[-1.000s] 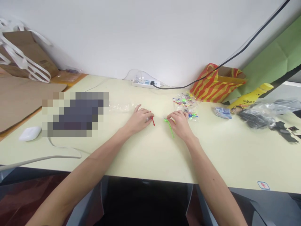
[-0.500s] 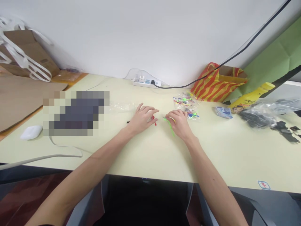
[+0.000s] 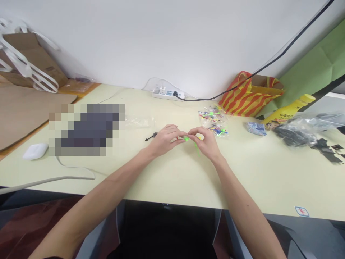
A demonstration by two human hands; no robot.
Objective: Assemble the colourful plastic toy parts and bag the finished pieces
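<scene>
My left hand (image 3: 167, 140) and my right hand (image 3: 205, 142) meet fingertip to fingertip above the table. Between them is a small bright green plastic piece (image 3: 186, 139), pinched by both; its exact kind is too small to make out. A thin green part (image 3: 197, 146) shows below my right fingers, and a bit of yellow (image 3: 201, 137) shows inside the curl of that hand. Just left of my left hand lies a small black arrow-shaped piece (image 3: 150, 137) with a dark round end.
Clear bags of small coloured pieces (image 3: 211, 114) lie behind my right hand. Farther back are a power strip (image 3: 168, 94) and a striped bag (image 3: 242, 95). A yellow bottle (image 3: 289, 111) leans at right. Clear plastic (image 3: 138, 121) and a white case (image 3: 35, 151) are at left.
My left hand has moved right and its fingers have closed at the green piece, meeting my right hand. The red piece under it no longer shows; more of the black piece is uncovered.
</scene>
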